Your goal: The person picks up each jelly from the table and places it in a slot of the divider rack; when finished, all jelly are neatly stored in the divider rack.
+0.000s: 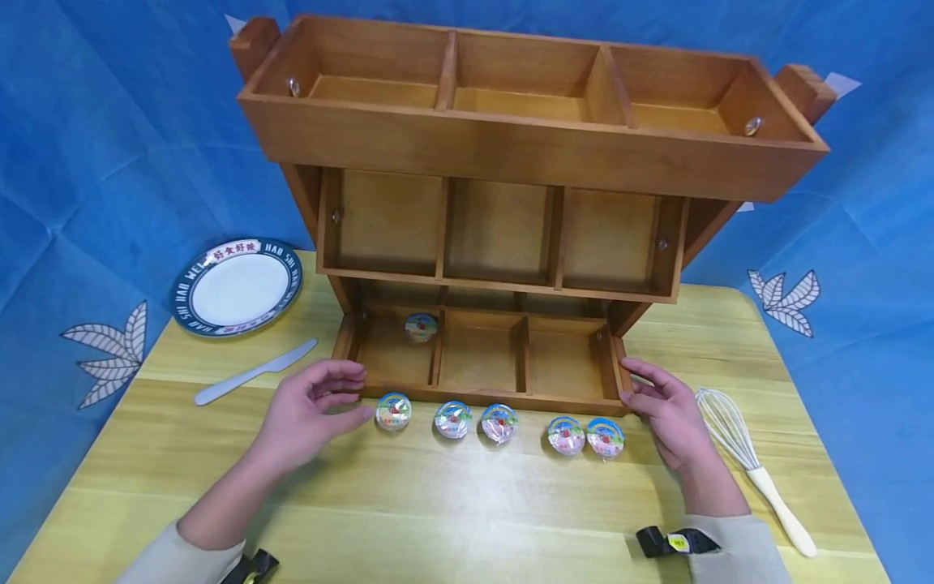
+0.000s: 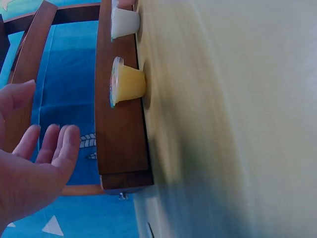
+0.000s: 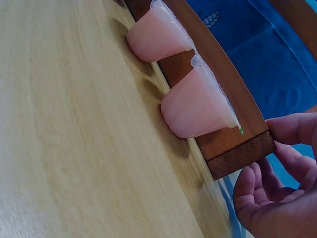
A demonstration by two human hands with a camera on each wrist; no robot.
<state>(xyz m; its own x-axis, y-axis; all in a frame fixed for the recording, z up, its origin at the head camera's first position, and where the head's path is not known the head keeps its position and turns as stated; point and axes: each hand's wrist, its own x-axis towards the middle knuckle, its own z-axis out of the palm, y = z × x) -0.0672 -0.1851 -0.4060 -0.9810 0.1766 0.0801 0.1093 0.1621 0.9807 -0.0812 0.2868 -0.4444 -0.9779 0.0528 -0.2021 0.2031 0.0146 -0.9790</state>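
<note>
The brown wooden three-tier rack (image 1: 511, 144) stands at the far middle of the pale wood tabletop (image 1: 474, 519). The right grip (image 1: 674, 414) rests its fingers against the right end of the lowest wooden tray (image 1: 489, 397), not wrapped round it; the left grip (image 1: 310, 414) hangs loose by the near left corner, contact unclear. The rack looks stiff, bulky and fairly heavy, best held by both ends; the small lidded plastic cups (image 1: 499, 423) just nearer look light and easily tipped.
</note>
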